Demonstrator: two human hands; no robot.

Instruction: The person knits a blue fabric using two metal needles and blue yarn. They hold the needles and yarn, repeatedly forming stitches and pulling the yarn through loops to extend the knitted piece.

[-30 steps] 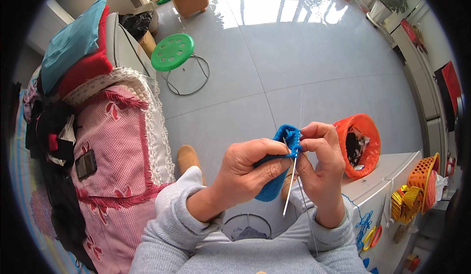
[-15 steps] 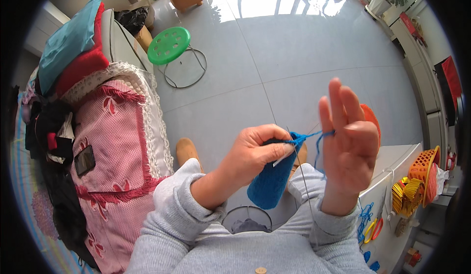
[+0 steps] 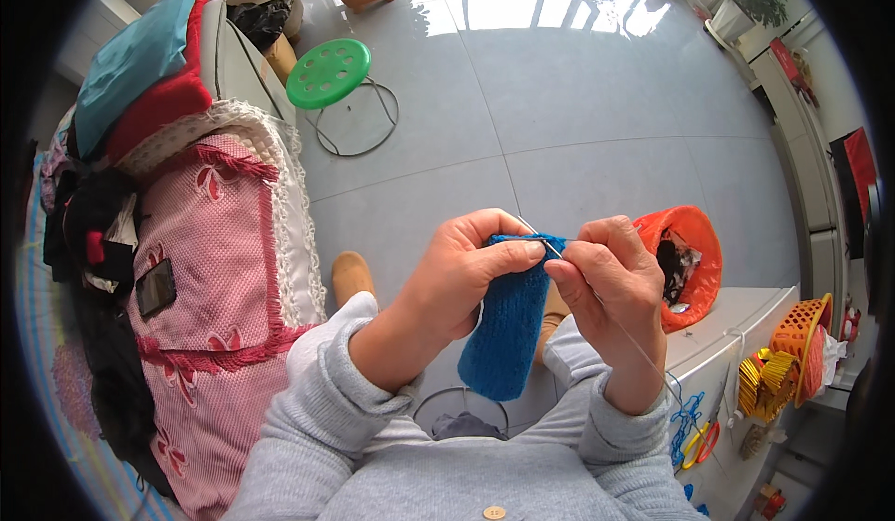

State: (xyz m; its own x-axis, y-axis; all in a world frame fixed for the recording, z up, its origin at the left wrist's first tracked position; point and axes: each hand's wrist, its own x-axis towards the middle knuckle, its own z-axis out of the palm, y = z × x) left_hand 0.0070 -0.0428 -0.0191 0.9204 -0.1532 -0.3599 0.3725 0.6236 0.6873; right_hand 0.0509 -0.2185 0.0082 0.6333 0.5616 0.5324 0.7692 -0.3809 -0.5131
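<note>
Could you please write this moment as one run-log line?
left hand: gripping blue knitting | right hand: pinching needle at knitting's edge | green stool: on floor

Knitting (image 3: 503,344): is showing solid blue.
Sweater (image 3: 429,484), near: is presenting plain pale grey, set off by a tan button (image 3: 494,513).
Cover (image 3: 210,269), left: is displaying a fine pink-and-white pattern with red motifs (image 3: 214,183) and deeper pink fringe (image 3: 274,269).
Stacked fabrics (image 3: 140,64), far left: are pairing light blue with red.
Stool (image 3: 328,72), far left: is flaunting a bright green seat.
Container (image 3: 707,251), right: is glowing orange-red.
Scissors (image 3: 703,440), near right: are sporting yellow and red handles.
</note>
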